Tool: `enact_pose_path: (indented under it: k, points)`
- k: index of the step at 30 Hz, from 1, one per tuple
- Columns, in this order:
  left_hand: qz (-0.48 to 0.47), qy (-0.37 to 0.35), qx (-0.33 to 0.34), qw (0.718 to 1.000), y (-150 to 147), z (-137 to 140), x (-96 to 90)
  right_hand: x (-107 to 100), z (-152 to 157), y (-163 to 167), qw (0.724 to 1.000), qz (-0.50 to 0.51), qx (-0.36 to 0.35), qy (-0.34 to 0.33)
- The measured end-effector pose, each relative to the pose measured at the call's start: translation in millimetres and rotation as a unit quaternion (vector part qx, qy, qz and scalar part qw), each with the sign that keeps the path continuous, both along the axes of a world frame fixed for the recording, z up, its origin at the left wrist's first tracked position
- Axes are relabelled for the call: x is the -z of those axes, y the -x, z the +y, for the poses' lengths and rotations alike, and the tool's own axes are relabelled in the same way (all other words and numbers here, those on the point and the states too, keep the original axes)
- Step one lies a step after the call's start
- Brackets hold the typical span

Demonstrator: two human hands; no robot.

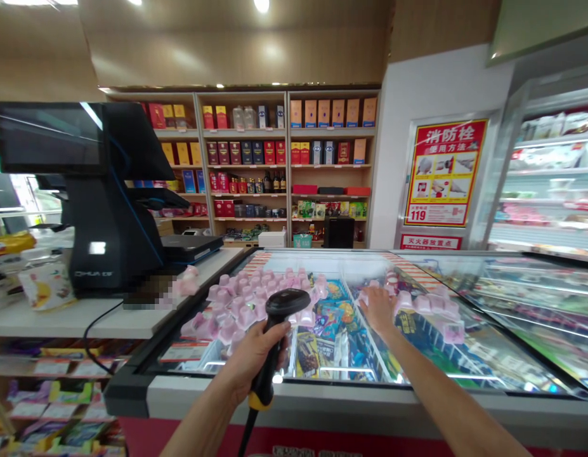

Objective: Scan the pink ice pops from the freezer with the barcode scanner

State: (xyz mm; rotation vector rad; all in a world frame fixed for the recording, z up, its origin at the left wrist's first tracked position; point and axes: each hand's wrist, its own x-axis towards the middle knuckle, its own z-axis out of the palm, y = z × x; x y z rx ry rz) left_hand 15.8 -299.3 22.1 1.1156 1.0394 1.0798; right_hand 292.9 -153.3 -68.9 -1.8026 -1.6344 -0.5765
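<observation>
My left hand (260, 349) is wrapped round the handle of a black barcode scanner (287, 304) with a yellow band near its base. Its head is over a crowd of small pink cups (246, 298) on the freezer's glass top (189, 355). Farther right, my right hand (380, 310) reaches over the glass with thumb and fingers apart. Its fingertips are at a few pink cups, partly hidden behind them. Beside that hand, to the right, lies another row of pink cups (431, 304).
A black checkout terminal (108, 190) stands on the white counter (117, 324) at left, with a cable hanging from the counter. Under the glass are colourful frozen packets (332, 330). Shelves of boxes (246, 152) line the back wall; an open cooler (550, 184) is at right.
</observation>
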Motion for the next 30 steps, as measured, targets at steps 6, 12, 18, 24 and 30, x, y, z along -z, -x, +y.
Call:
enact_pose_path:
  k: [6,12,18,24,30]
  points:
    - [0.004,-0.003,-0.001,1.000,2.3,-2.5,0.5,-1.5,-5.8,71.4,0.961,0.134,-0.239,0.035]
    - [0.007,-0.011,-0.004,1.000,6.2,-10.3,-4.7,3.4,-6.8,120.3,0.909,0.213,-0.345,0.099]
    - [0.018,-0.018,0.003,1.000,0.7,-19.1,-9.6,-9.4,-10.7,87.8,0.742,0.567,-0.338,0.113]
    - [0.031,-0.025,0.030,0.999,-14.3,-23.4,-8.2,-24.2,-11.1,59.6,0.495,0.791,-0.342,0.110]
    - [0.039,-0.023,0.029,0.999,-18.3,-20.6,-8.4,-20.2,-9.0,50.3,0.531,0.772,-0.334,0.098]
